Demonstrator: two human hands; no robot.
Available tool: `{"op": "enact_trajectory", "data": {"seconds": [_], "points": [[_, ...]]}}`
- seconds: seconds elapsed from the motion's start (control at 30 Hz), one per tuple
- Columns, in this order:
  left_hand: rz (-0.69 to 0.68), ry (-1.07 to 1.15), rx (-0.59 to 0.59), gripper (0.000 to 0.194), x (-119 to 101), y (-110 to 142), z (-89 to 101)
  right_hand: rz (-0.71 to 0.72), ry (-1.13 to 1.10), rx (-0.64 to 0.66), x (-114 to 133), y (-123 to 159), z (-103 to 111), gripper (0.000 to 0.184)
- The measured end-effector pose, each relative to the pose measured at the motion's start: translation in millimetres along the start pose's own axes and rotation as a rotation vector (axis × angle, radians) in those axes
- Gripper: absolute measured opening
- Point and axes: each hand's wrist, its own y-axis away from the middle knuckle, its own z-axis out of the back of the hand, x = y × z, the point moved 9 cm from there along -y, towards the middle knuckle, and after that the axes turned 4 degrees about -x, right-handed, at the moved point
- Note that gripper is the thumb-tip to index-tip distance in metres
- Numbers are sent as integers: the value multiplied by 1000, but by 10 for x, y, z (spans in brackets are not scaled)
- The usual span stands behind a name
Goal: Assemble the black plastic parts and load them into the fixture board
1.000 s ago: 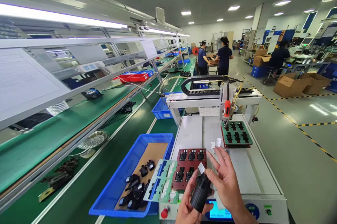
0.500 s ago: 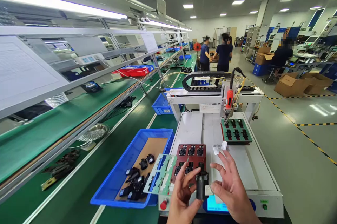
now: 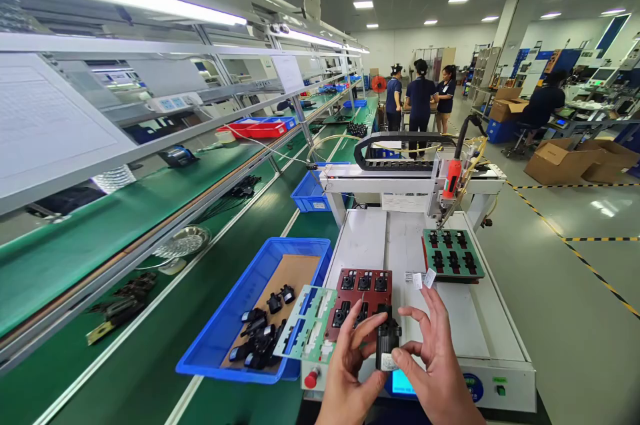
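Note:
Between the thumb and fingers of my left hand (image 3: 353, 362) is a small black cylindrical plastic part (image 3: 385, 338), held upright. My right hand (image 3: 433, 352) has its thumb on a white label (image 3: 389, 362) lying against the lower end of that part. More small white labels (image 3: 424, 279) stick to the raised fingertips of the same hand. Behind the part, a red fixture plate (image 3: 345, 298) carries several black parts, some hidden by my left hand. A pale green slotted plate (image 3: 306, 325) sits at its left edge.
A white gantry machine (image 3: 370, 238) with a red screwdriver (image 3: 453, 178) stands ahead. Its driver is over a green fixture (image 3: 470, 272) of black parts. A blue bin (image 3: 200, 358) at left holds loose black parts. A red button (image 3: 311, 378) is near my left hand. People stand farther back.
The label, which stuck out to the right of the black part, now lies against its lower end under my right thumb. The red screwdriver has moved right along the gantry.

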Motion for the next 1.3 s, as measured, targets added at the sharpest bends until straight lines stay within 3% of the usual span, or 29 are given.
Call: {"op": "enact_trajectory", "data": {"seconds": [0.47,0.57,0.67,0.77,0.87,0.93,1.0,1.07,1.1,1.17,1.23,1.3], "points": [[20,-35,-18,85,17,3,33,56,91,-23,13,25,7,84],[46,2,-22,88,30,8,67,194,173,-51,86,91,-30,77],[46,17,-45,91,16,-4,135,445,329,-94,206,213,-56,63],[16,5,-70,97,15,8,185,619,497,-199,227,291,-13,75],[-50,-87,-142,83,29,63,227,492,510,-150,-27,151,-50,99],[-107,-173,-173,67,43,89,253,395,471,-75,-255,25,-149,104],[-99,-217,-155,62,137,58,328,334,400,-22,-510,-104,-245,103],[-18,-189,-177,74,320,-31,578,241,296,29,-863,-251,-318,96],[42,-151,-235,82,436,-82,796,201,248,52,-1060,-322,-348,91],[140,-59,-502,92,660,-123,1425,178,214,72,-1424,-443,-390,81],[213,30,-884,90,860,4,2130,216,237,145,-1719,-515,-499,78],[223,60,-1053,97,972,103,2614,251,257,225,-1933,-546,-631,76]]}}
